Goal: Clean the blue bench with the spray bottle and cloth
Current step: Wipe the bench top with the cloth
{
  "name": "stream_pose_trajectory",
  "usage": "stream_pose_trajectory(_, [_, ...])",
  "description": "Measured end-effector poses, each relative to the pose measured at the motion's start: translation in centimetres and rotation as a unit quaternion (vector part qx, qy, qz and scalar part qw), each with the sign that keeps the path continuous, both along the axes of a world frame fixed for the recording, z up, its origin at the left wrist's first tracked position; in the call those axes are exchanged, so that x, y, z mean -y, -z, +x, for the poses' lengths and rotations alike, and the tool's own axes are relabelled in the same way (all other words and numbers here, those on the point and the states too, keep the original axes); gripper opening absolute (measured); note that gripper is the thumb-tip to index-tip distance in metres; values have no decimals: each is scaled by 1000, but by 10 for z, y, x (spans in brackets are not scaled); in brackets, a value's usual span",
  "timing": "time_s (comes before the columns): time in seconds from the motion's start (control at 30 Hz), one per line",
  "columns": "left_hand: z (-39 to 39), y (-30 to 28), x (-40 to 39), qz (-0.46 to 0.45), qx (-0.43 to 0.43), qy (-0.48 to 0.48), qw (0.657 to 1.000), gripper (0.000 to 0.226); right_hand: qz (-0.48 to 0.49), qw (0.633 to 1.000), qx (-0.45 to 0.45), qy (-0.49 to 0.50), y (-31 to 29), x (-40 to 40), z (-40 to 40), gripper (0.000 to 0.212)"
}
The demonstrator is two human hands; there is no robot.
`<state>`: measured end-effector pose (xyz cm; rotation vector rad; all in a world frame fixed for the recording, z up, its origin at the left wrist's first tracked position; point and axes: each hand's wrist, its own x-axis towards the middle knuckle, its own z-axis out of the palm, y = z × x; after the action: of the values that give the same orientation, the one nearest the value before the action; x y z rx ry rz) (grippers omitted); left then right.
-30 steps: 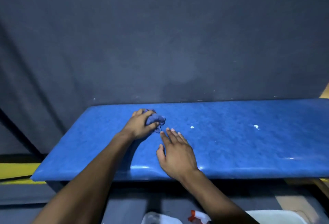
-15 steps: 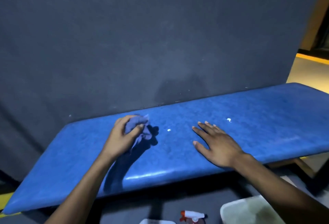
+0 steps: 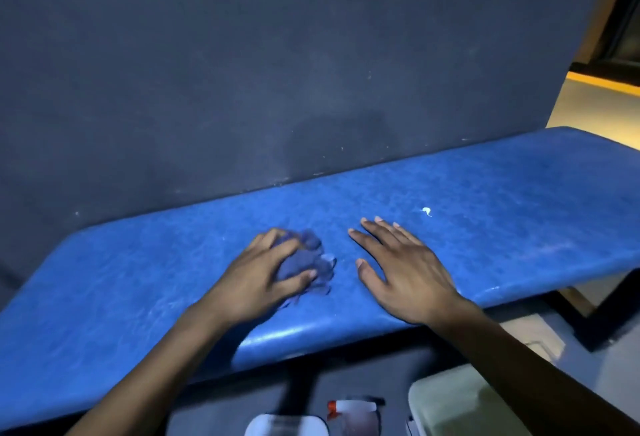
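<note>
On the blue desk [image 3: 485,214], against a dark wall [image 3: 277,55]. Since half a second ago: left hand [image 3: 256,280] and its cloth [image 3: 304,264] have slid toward the near edge and closer to the right hand [image 3: 401,273]; the small white speck that lay between the hands no longer shows; the view has tilted a little. Left hand: fingers [image 3: 298,278] curled over the bunched blue cloth, thumb along its near side, cloth pressed on the desk surface, its loose edges blurred and sticking out to the right of the fingertips. Right hand: flat on the desk, fingers straight and spread, palm down, holding nothing, just beside the cloth but apart from it. White spot [image 3: 426,210] on the desk beyond the right hand, toward the wall side, apart from the fingertips. Spray bottle [image 3: 353,413], white with a red part at the nozzle, blurred, stands on the floor below the desk's near edge, between the two forearms, well apart from both hands. White container [image 3: 460,408] just right of it.
</note>
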<state>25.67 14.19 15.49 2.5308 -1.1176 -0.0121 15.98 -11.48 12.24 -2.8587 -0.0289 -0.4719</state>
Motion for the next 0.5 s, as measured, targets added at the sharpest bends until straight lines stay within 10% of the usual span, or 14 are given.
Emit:
stream_pose_trajectory(0.23, [77, -6, -3, -34, -2, -231, 972, 87, 0, 1000, 5, 3, 0, -2, -1, 60])
stream_pose_trajectory(0.5, [-8, 9, -17, -50, 0, -59, 997, 49, -4, 1000, 9, -2, 2, -1, -1, 57])
